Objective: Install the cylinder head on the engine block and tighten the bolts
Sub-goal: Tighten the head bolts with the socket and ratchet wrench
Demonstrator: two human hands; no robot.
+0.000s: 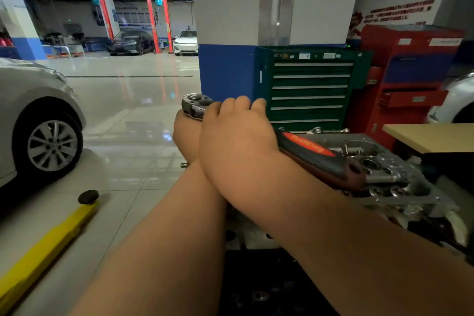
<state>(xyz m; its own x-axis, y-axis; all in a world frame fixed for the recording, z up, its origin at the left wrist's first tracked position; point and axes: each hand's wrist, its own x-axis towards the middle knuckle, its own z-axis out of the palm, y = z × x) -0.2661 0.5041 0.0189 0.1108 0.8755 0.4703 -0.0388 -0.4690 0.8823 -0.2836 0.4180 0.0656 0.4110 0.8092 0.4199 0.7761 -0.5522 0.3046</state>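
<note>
A ratchet wrench with a chrome head (195, 104) and a red-and-black handle (316, 155) lies slanted above the metal cylinder head (400, 177) at the right. My arms cross in the middle of the view. My right hand (236, 133) lies on top, its fingers curled over the wrench shaft just behind the head. My left hand (186, 134) is tucked under the ratchet head and grips there; its fingers are hidden. The bolt and socket beneath the wrench head are hidden by my hands. The engine block is mostly covered by my right forearm.
A silver car (38, 120) stands at the left and a yellow lift arm (48, 241) with a black pad lies on the tiled floor. Behind the engine are a green tool cabinet (310, 90), a red cabinet (410, 79) and a wooden tabletop (433, 136).
</note>
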